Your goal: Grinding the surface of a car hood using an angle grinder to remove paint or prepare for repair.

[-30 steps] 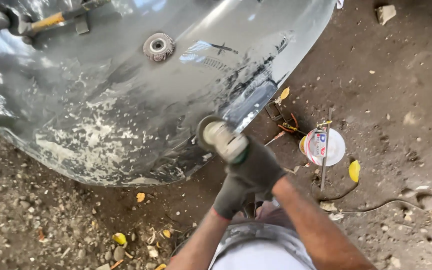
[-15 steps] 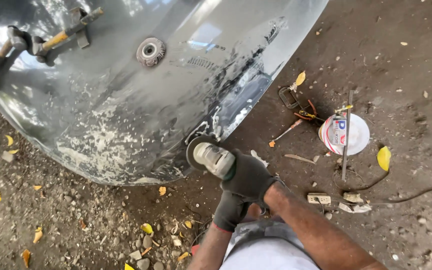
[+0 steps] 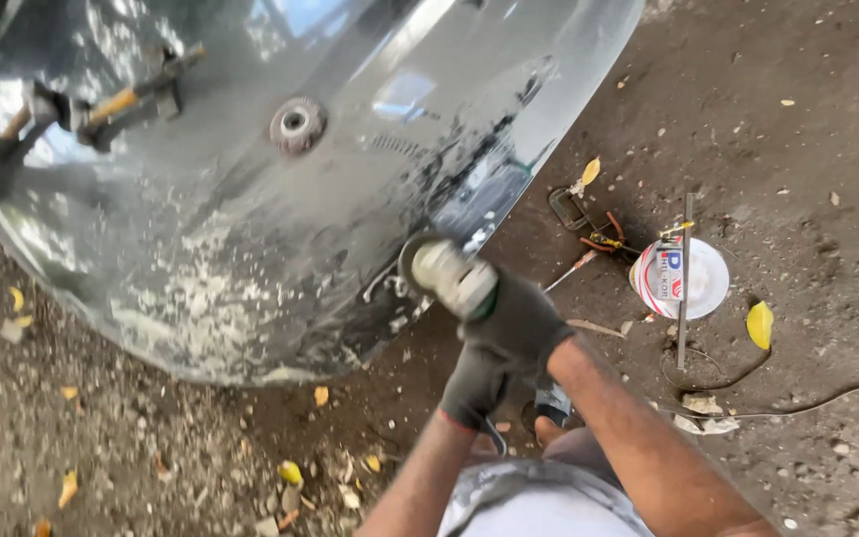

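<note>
My right hand (image 3: 521, 320), in a dark glove, is closed around the head of an angle grinder (image 3: 449, 276); my left hand (image 3: 474, 386), also gloved, is closed on the tool's body just behind and below it. The grinder's disc (image 3: 412, 261) sits ahead of my right hand, against the lower edge of a curved, glossy dark car panel (image 3: 251, 199) whose paint is scuffed and streaked white.

Farther up the panel from my hands lies a spare round grinding disc (image 3: 296, 123); beyond it, to the far left, a long tool with a yellow section (image 3: 116, 102) rests on the surface.

To the right of my hands, on the dirt ground (image 3: 797, 129), lie a white tin (image 3: 683, 278) with a thin rod (image 3: 685, 283) across it, a screwdriver with a red handle (image 3: 574, 270) and a thin cable (image 3: 807, 403).

Risks, as I judge them:
- The disc works on a curved edge; tilted, it could catch the rim and kick toward my hands.
- Too much pressure in one spot could gouge the metal.
- The cable trails near my legs; a snag could jerk the tool.
- Loose grit and leaves underfoot could cost me footing.
</note>
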